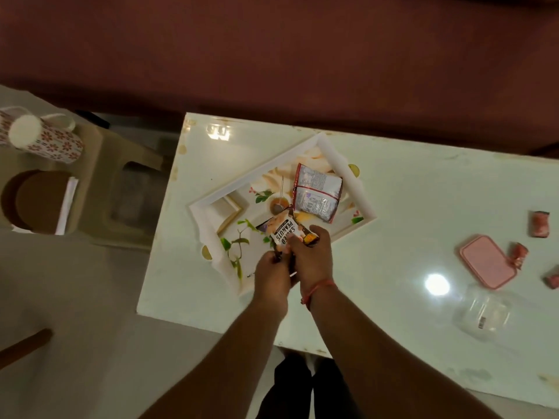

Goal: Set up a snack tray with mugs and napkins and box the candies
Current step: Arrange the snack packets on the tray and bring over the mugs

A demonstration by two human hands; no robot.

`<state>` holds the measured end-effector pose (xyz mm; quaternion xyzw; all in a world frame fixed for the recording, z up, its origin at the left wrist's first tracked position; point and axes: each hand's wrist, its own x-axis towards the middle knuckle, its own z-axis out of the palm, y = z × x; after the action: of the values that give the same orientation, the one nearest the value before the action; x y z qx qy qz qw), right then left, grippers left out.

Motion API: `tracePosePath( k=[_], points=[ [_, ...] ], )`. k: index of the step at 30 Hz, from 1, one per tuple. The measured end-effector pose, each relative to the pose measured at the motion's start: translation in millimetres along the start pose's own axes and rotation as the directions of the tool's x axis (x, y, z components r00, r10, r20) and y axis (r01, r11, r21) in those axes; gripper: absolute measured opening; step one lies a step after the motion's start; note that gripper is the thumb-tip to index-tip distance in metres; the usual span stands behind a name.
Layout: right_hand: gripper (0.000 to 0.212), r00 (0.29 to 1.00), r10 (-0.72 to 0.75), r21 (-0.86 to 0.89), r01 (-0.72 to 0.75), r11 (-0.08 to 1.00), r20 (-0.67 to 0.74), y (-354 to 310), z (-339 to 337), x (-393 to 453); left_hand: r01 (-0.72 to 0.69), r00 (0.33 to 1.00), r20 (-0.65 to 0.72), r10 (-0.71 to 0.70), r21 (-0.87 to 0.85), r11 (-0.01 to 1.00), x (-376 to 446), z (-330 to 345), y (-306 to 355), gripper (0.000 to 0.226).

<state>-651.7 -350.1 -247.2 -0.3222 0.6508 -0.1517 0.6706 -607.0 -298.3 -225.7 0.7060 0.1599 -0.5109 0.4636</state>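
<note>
1. You hold a salted peanuts packet (283, 232) over the near corner of the printed serving tray (348, 173), which sits skewed on the white tabletop (408, 189).
2. Your left hand (271, 275) has its grip clamped on the packet's near end; your right hand (313, 257) pinches its right edge.
3. A second snack packet (317, 193) lies flat in the tray's far part.
4. Far to the right lie a pink lid (487, 265), a clear plastic box (481, 317) and three wrapped candies (540, 224).
5. On a stool (99, 182) to the left stands a floral mug (45, 137).
</note>
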Motion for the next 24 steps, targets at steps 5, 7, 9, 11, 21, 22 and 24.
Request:
tracePosePath(
  k=[5, 7, 9, 11, 21, 22, 24],
  points=[
    [0.065, 0.963, -0.269, -0.253, 0.262, 0.931, 0.007, -37, -53, 15, 0.065, 0.987, 0.126, -0.099, 0.252, 0.966, -17, 30, -12, 0.019],
    [0.071, 0.93, -0.356, -0.479, 0.356, 0.802, 0.095, -63, -76, 32, 0.088, 0.987, 0.101, -0.122, 0.291, 0.953, -13, 35, -9, 0.02],
    [0.068, 0.918, -0.363, -0.642, 0.376, 0.668, 0.16, -88, -94, 53, 0.098, 0.993, 0.034, -0.113, 0.288, 0.952, -2, 36, 0, 0.012],
    [0.058, 0.924, -0.318, -0.728, 0.366, 0.579, 0.212, -110, -104, 75, 0.033, 0.999, -0.011, -0.032, 0.343, 0.939, 14, 36, 14, 0.014],
    [0.053, 0.913, -0.344, -0.797, 0.372, 0.475, 0.221, -119, -106, 115, -0.318, 0.916, 0.136, 0.377, 0.82, 0.476, 84, 57, 82, 0.049],
    [0.055, 0.91, -0.351, -0.794, 0.376, 0.477, 0.22, -116, -107, 114, -0.327, 0.914, 0.158, 0.373, 0.831, 0.449, 87, 61, 84, 0.051],
    [0.065, 0.913, -0.338, -0.785, 0.377, 0.492, 0.227, -112, -110, 114, -0.335, 0.908, 0.189, 0.375, 0.864, 0.376, 92, 69, 84, 0.054]
  ],
)
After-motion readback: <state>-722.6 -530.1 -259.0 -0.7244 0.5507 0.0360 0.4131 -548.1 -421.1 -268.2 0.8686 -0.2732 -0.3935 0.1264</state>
